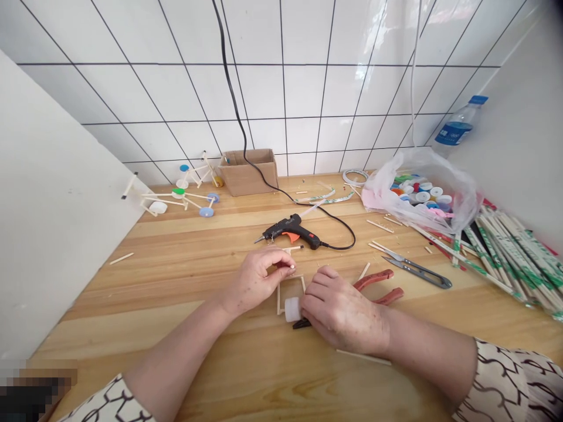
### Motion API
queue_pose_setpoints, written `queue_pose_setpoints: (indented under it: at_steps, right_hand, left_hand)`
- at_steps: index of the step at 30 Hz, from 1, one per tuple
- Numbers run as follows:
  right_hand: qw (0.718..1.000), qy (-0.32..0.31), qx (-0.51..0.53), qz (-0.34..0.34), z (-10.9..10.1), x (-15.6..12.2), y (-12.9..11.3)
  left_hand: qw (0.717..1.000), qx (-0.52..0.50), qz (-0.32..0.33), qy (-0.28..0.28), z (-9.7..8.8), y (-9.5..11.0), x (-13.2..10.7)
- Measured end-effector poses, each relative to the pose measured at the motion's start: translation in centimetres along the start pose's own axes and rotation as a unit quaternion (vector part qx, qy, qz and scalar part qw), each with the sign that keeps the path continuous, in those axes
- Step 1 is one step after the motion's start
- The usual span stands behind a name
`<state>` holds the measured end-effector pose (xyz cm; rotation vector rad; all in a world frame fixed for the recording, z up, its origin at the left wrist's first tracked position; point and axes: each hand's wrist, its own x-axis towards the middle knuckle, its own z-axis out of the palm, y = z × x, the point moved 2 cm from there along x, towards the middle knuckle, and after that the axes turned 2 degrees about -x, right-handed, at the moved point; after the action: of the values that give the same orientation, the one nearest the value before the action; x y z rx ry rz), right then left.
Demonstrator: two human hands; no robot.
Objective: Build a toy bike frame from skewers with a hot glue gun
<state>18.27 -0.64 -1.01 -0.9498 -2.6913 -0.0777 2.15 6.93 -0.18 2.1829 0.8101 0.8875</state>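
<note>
A small frame of thin wooden sticks lies on the wooden table, with a white bottle cap at its near end. My left hand is closed in a pinch at the frame's far corner. My right hand is curled, its fingers pressing on the frame beside the cap. Red-handled pliers lie partly under that hand.
A black glue gun with its cord lies behind the hands. Thread snips, a plastic bag of bottle caps, wrapped chopsticks, a cardboard box, a water bottle and finished stick-and-cap models sit around.
</note>
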Motion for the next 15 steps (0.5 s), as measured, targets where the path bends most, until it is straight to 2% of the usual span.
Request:
queue_pose_setpoints:
  at_steps: [15]
  right_hand:
    - [0.999, -0.024, 0.021, 0.012, -0.10, -0.09, 0.26]
  left_hand:
    - [0.999, -0.008, -0.029, -0.018, 0.42, -0.37, 0.01]
